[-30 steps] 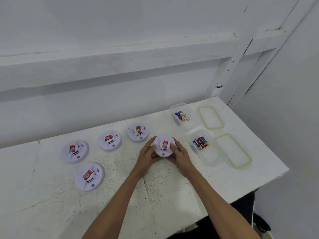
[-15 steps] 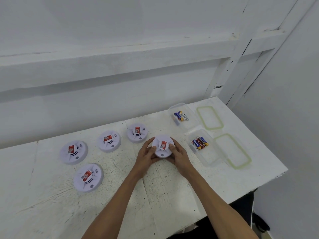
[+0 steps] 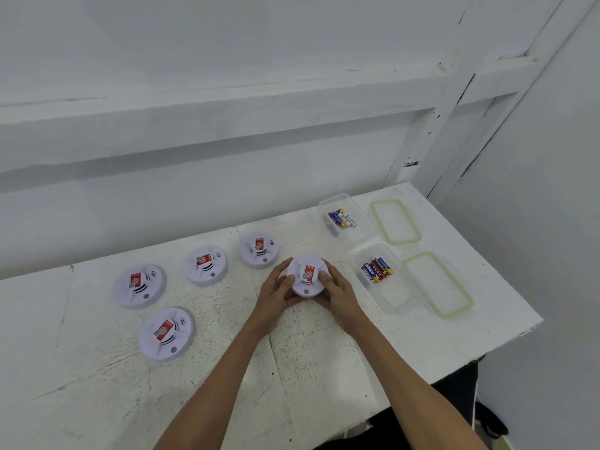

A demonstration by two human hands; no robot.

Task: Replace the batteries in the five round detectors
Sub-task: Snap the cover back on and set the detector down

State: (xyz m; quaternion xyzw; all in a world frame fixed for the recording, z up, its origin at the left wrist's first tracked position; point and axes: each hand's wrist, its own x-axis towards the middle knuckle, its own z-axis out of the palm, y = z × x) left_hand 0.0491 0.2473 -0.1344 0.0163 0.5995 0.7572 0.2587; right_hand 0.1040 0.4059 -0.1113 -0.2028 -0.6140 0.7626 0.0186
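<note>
Five round white detectors with red labels are on the white table [image 3: 308,358]. I hold the rightmost detector [image 3: 306,274] between both hands: my left hand [image 3: 276,295] grips its left rim and my right hand [image 3: 339,293] its right rim. The other detectors lie face up to the left: one at the back [image 3: 259,250], one left of it [image 3: 204,265], one farther left [image 3: 139,286], one nearest me [image 3: 166,332]. Two clear tubs hold batteries: the near tub [image 3: 394,297] with dark batteries [image 3: 376,269], the far tub [image 3: 354,237] with blue and white batteries [image 3: 341,219].
Two clear lids with green seals lie right of the tubs, the far lid [image 3: 378,219] and the near lid [image 3: 418,289]. A white wall with a ledge runs behind the table. The table's right and front edges drop off near my right forearm.
My hands have shifted their hold on the detector, and it seems tipped up slightly toward me. The other detectors and tubs have not moved.
</note>
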